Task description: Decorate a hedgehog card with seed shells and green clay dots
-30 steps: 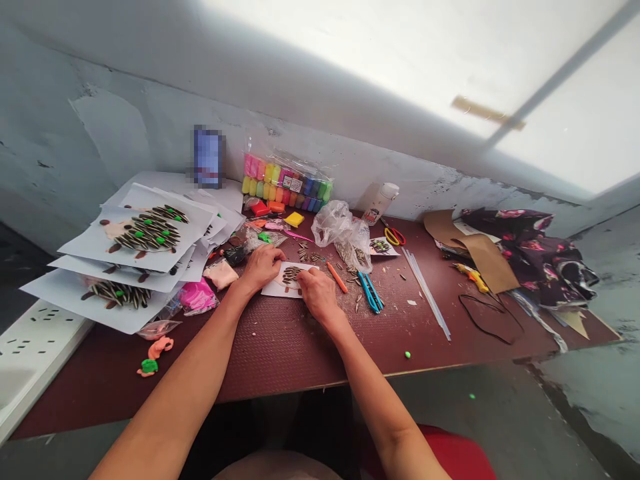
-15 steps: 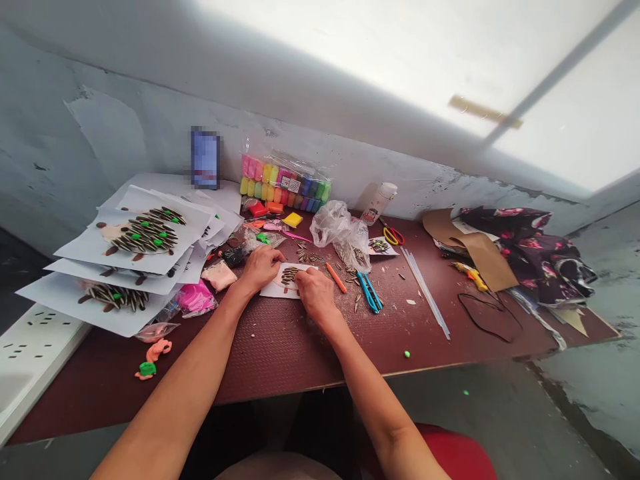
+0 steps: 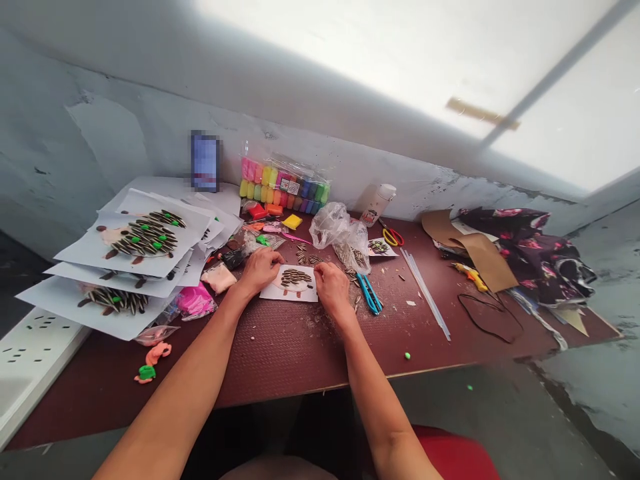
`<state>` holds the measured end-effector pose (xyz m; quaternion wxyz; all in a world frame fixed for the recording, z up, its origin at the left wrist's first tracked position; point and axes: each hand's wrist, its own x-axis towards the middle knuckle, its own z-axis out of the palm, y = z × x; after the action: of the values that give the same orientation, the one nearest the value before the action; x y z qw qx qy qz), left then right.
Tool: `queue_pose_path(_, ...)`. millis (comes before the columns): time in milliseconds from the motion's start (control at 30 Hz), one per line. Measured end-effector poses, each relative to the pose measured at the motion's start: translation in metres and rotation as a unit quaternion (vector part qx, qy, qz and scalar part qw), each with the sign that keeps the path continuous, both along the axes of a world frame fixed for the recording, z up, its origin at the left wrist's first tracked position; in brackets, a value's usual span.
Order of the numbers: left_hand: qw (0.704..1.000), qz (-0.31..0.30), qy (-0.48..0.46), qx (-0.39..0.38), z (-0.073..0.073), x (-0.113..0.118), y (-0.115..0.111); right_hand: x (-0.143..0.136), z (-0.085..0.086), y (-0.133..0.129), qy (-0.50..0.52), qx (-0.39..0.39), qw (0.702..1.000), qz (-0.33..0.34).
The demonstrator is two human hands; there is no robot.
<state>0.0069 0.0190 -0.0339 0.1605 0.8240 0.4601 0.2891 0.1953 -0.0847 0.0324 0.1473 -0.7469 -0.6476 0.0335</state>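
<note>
The card (image 3: 287, 295) lies flat on the desk (image 3: 280, 360) between the two hands, its long axis running left to right. The left hand (image 3: 261, 270) is at the far left corner and the right hand (image 3: 333, 288) at the right edge, so the card sits to the right of the left fingers and to the left of the right ones, with neither hand clearly nearer. The seeds (image 3: 295, 277) on it form a dark patch toward its far side, above two brown feet (image 3: 299, 294), and fall between the two sets of fingertips. The loose seeds (image 3: 301, 255) lie just beyond the card, short of the plastic bag (image 3: 330, 223). The left fingers are curled, their tips down at the corner; the right fingers are bunched together at the edge. The view is too small to tell whether either pinches the paper or a seed. Half a second ago the right hand covered the card's right part; it has since shifted right, baring that end, and now hides the orange stick that showed beside it. The left hand has kept its corner.
</note>
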Motion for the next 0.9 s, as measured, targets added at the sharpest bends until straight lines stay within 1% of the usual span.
queue_pose_path(133, 1.000, 0.003, 0.000, 0.003, -0.001, 0.000, 0.000, 0.002, -0.002, 0.008, 0.005, 0.001, 1.000, 0.004)
queue_pose_path(333, 1.000, -0.006, -0.008, -0.006, -0.001, 0.000, 0.001, 0.004, -0.002, 0.028, 0.000, -0.017, 1.000, 0.023)
queue_pose_path(533, 1.000, 0.003, 0.008, 0.002, 0.000, 0.000, 0.000, 0.004, -0.005, 0.047, -0.023, -0.023, 0.997, 0.071)
queue_pose_path(633, 1.000, -0.002, 0.005, -0.003, 0.001, 0.000, 0.000, 0.005, -0.006, 0.053, -0.040, -0.032, 0.995, 0.087)
queue_pose_path(767, 1.000, -0.008, 0.005, 0.000, 0.002, 0.000, -0.001, 0.006, -0.008, 0.059, -0.049, -0.044, 0.994, 0.090)
queue_pose_path(900, 1.000, -0.006, 0.005, -0.001, 0.004, 0.000, -0.002, 0.005, -0.012, 0.063, -0.065, -0.028, 0.993, 0.097)
